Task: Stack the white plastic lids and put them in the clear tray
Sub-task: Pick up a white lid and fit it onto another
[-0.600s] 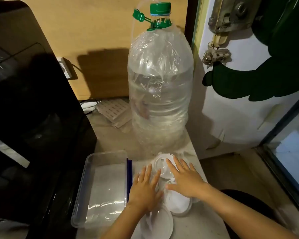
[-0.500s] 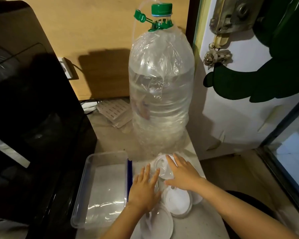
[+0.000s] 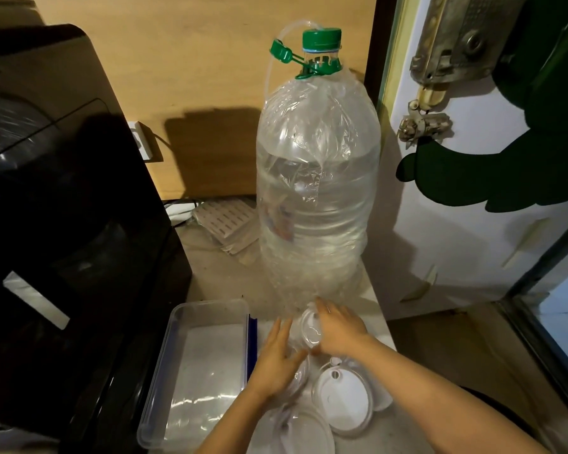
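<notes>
At the far left we see a large black appliance (image 3: 63, 224) filling that side of the counter, and to its right, in the middle of the scene, a tall clear water jug (image 3: 317, 191) with a green cap (image 3: 321, 39) stands upright, partly filled. A white door (image 3: 473, 191) with a dark green cutout shape closes off the right side. Near us, just right of the appliance, the clear tray (image 3: 177, 371) lies on the pale counter (image 3: 217, 276) with nothing visible inside it, a blue strip running along its right wall. The white plastic lids lie on the counter to the right of the tray, all outside it: one round lid (image 3: 341, 398) sits flat at near right, another lid (image 3: 304, 434) lies nearest us at the bottom edge, and a third one (image 3: 310, 329) is tilted up at the foot of the jug. Our right hand (image 3: 340, 329) grasps that tilted lid, fingers curled over its far rim. Our left hand (image 3: 277, 358) rests flat with fingers spread and released, pressing on what seems to be a further lid mostly hidden beneath the palm, just beside the tray's right wall. The two hands nearly touch at the fingertips.
</notes>
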Tool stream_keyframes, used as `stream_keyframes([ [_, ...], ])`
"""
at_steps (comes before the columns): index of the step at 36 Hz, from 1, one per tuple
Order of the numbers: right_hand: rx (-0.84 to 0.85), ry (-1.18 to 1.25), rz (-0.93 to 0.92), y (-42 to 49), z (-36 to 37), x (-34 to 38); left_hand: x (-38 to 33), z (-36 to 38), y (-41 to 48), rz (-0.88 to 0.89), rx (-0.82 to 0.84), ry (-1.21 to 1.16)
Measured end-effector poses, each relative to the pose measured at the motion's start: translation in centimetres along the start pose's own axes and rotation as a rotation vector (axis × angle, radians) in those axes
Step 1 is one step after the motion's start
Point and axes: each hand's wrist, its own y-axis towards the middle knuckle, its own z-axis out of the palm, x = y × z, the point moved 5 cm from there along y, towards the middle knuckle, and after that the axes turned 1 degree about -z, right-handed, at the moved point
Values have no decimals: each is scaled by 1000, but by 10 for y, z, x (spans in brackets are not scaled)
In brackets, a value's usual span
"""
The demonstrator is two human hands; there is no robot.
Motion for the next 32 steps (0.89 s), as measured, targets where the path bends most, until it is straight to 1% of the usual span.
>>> stream_keyframes([
  [4,-43,22,-44,-6,-24,1,-7,-9,4,-106,-35,-376],
  [7,-81,71,-115,-14,-49,9,-8,-15,11,-160,-72,-605],
  [9,-109,109,-172,-21,-66,18,-9,-18,16,-193,-67,-818],
  [13,-133,229,-265,-37,-89,38,-20,-21,24,-193,80,-1199],
  [17,-90,316,-330,-49,-87,55,-37,-24,25,-141,213,-1502],
  [20,-65,333,-355,-54,-83,62,-44,-25,22,-112,243,-1579],
  [26,-26,369,-352,-58,-74,64,-42,-23,13,-133,280,-1621],
  [32,21,382,-351,-62,-63,59,-39,-18,2,-35,330,-1605],
])
